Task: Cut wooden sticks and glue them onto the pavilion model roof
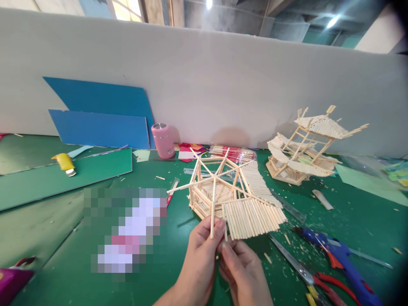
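Observation:
In front of me is a six-sided pavilion model (214,177) built of thin wooden sticks, with roof beams fanning out from a centre point. Two of its roof sections, at the right and front right, are covered with sticks laid side by side. My left hand (202,253) is closed at the model's front edge, thumb and fingers pinching beside a protruding beam. Just to its right, my right hand (240,265) pinches the lower end of a short wooden stick (225,225) at the left edge of the front roof panel (256,217). Some fingertips are hidden.
On the right lie scissors (295,263) and a blue glue gun (338,255). Behind them stands another stick pavilion (306,148). A pink flask (163,141), blue boards (102,127) and a yellow cutter (65,163) are at the back left. Wood scraps litter the green table (165,280).

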Available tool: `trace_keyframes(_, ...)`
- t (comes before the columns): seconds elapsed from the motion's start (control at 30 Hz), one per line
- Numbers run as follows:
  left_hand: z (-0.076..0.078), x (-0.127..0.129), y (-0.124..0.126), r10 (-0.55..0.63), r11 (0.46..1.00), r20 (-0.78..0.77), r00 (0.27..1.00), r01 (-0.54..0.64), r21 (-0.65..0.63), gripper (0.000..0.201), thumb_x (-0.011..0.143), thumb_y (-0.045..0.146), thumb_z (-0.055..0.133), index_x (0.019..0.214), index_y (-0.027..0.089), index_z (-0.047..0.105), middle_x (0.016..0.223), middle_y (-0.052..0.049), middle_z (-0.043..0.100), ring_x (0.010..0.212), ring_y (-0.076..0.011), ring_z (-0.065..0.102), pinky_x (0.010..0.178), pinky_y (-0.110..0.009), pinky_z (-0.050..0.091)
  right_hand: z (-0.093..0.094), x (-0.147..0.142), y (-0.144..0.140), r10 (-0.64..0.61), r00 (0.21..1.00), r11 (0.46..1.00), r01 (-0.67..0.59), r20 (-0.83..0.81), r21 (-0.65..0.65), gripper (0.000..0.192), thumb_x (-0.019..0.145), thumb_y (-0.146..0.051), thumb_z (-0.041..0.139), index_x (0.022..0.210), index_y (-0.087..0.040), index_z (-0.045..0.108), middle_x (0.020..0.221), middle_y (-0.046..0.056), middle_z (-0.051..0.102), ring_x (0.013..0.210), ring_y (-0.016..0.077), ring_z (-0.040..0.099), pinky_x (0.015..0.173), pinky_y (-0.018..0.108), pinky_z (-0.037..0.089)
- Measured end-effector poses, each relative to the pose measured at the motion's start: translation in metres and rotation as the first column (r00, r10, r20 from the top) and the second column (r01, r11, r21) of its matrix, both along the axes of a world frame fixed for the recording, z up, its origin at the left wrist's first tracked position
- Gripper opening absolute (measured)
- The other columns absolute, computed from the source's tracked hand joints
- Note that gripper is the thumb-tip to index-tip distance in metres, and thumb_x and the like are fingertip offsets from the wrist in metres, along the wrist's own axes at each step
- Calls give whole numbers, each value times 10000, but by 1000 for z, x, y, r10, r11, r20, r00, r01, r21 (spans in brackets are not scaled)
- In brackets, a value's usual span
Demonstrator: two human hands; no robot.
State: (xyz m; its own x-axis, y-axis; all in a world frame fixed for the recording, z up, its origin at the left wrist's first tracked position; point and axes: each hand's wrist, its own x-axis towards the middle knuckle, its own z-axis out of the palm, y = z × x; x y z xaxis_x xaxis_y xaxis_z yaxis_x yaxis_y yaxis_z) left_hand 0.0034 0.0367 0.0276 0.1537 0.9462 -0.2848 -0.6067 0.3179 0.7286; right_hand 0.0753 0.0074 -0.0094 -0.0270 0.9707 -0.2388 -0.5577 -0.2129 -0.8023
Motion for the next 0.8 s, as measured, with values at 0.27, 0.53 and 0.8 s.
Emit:
trace_keyframes(0.27, 3, 2, 2, 23, 999, -11, 1000, -24, -37, 203, 767, 258, 625, 626, 145, 533, 580, 37, 473, 538, -76, 361, 510, -168, 332, -3, 3, 1, 27, 999, 999, -28, 24, 19, 282, 740, -441, 646, 640, -186, 581, 437, -86, 314, 388, 61, 185, 420, 246, 93)
trace_keyframes(0.53, 1, 2, 3, 21, 999, -13, 1000, -21, -24, 208, 772, 257, 617, 620, 159, 514, 542, 57, 430, 504, -70, 322, 485, -164, 305, -2, 3, 2, -10, 1000, 1000, 10, -16, -2, 291, 706, -449, 680, 639, -172, 619, 473, -71, 374, 395, 47, 238, 419, 232, 96)
trace_keyframes(0.8, 1, 0, 4, -2, 999, -41, 999, 0, -38, 235, 762, 292, 623, 612, 170, 489, 523, 62, 408, 491, -74, 317, 465, -167, 284, 5, 1, 3, -58, 998, 998, 57, -20, -33, 329, 657, -459, 718, 591, -156, 607, 430, -82, 347, 383, 38, 236, 407, 214, 98)
